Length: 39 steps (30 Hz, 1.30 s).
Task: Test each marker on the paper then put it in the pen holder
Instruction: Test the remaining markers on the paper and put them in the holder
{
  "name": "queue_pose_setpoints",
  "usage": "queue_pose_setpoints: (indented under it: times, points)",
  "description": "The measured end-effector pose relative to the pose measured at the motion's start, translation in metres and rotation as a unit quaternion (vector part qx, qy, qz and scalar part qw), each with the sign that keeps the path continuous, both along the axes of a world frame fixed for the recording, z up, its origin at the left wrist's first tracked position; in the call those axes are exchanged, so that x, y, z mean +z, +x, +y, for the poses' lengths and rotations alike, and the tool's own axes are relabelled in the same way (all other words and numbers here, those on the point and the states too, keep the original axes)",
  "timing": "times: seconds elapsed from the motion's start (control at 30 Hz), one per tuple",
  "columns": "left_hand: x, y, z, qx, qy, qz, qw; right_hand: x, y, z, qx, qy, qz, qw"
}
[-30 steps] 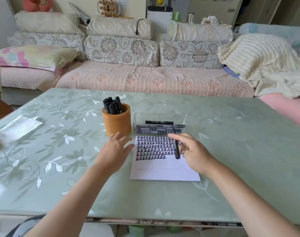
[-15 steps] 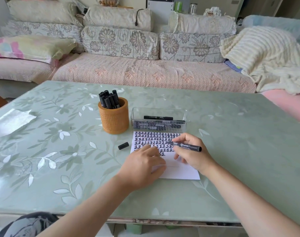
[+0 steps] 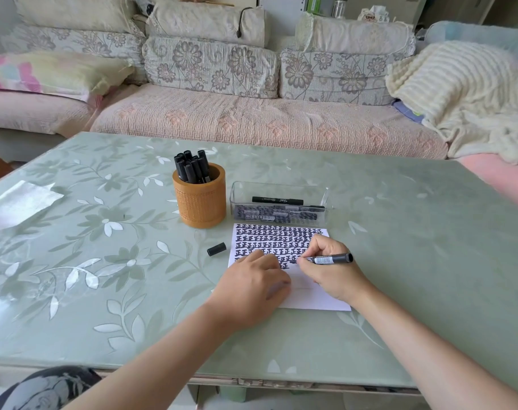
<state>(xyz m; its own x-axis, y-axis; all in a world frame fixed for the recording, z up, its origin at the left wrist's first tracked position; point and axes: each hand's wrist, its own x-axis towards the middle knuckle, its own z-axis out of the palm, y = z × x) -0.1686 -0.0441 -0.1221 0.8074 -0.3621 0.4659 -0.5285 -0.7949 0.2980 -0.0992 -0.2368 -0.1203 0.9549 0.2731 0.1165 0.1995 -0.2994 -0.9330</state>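
A black marker (image 3: 330, 258) is gripped in the curled fingers of the right hand (image 3: 331, 270), with its tip set down on the paper (image 3: 311, 300) at the end of the lowest row of test marks. The marker's long axis is laid almost flat across the sheet: the tip is pointed to 9 o'clock and the butt to 3 o'clock. The sheet is pinned to the green table (image 3: 429, 261) by the left hand (image 3: 252, 285), which is rested flat on its left half with nothing held.

The loose cap (image 3: 216, 249) is seen on the table just off the paper's left edge, at about 10 o'clock from the left hand and well apart from the right. It is judged that the cap will be most easily fetched by the left hand.

The pen holder (image 3: 200, 202), already stocked with capped markers (image 3: 191, 168), is placed at 10 o'clock from the grip, so the marker would have to be turned upright before it is dropped in. More markers are left in the clear tray (image 3: 281, 190) at 12 o'clock from the sheet.
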Motion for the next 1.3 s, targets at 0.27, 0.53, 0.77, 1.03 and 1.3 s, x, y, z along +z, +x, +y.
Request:
queue_pose_setpoints:
  times: [0.27, 0.53, 0.77, 1.03, 1.3]
  points:
    - [0.0006, 0.0000, -0.0008, 0.003, -0.003, -0.009, 1.000, 0.0003, -0.0015, 0.0023, 0.007, -0.045, -0.031, 0.999]
    - [0.0002, -0.0010, -0.0010, 0.006, -0.006, -0.008, 1.000, 0.0012, -0.0021, 0.0007, 0.009, -0.055, -0.053, 0.997]
    - [0.0003, -0.0006, -0.0012, 0.010, 0.000, -0.011, 1.000, 0.0031, -0.0021, 0.0001, 0.039, -0.064, -0.063, 0.995]
    - [0.0002, -0.0004, -0.0006, 0.013, 0.004, -0.009, 1.000, 0.0032, -0.0029, 0.0004, 0.029, -0.044, -0.050, 0.997]
    - [-0.0019, 0.0009, -0.0005, 0.009, 0.004, -0.009, 1.000, 0.0054, -0.0034, -0.0030, 0.066, -0.071, -0.063, 0.993]
